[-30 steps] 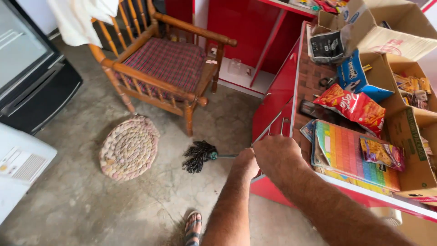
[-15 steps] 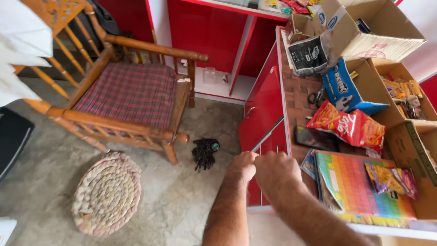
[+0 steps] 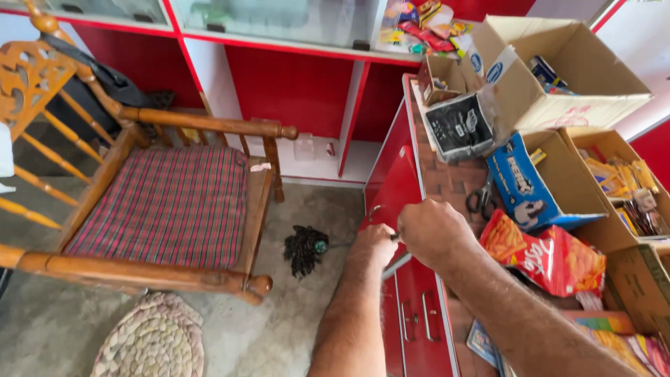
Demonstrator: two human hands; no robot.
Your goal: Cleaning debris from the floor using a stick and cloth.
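Both my hands grip the thin metal handle of a mop. My left hand [image 3: 375, 244] is lower on the handle, my right hand [image 3: 434, 232] just above it, over the edge of the red counter [image 3: 391, 188]. The black stringy mop head [image 3: 303, 249] rests on the concrete floor between the counter and a wooden armchair [image 3: 160, 209] with a plaid cushion.
A round braided mat [image 3: 150, 341] lies on the floor at lower left. The counter top holds cardboard boxes [image 3: 558, 70], a blue carton [image 3: 523, 181], red snack bags [image 3: 551, 255], scissors [image 3: 480, 200] and a black bag [image 3: 460, 126]. Red shelving runs behind.
My view has swung forward and up towards the shelves. The mop head has slid along the floor towards the chair and counter corner, with both hands still on the handle.
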